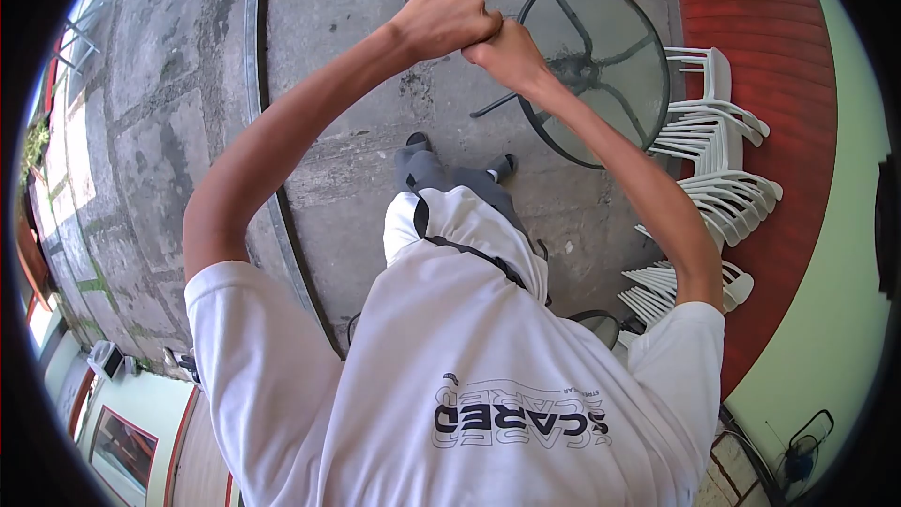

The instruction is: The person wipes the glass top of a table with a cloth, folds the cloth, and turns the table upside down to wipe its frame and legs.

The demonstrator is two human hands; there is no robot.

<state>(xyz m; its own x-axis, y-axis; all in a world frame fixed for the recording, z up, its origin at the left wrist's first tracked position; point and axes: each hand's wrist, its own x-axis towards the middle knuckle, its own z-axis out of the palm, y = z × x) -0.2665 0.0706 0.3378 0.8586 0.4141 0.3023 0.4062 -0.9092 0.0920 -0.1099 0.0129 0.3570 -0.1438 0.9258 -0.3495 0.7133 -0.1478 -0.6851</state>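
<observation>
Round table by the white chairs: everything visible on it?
The round table has a translucent, glass-like top, a dark rim and dark, metal-looking supports radiating beneath from a central hub. One leg-like bar juts out past the rim. It stands upright on the grey floor, beside stacked white chairs. The right hand and forearm hide part of its edge; contact can't be judged.

Glass table (615,23) on grey floor (338,94)

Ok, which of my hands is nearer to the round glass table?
Your right hand. In this view it appears just left of the round glass table, near the rim; your left hand is farther left, against the right one.
</observation>
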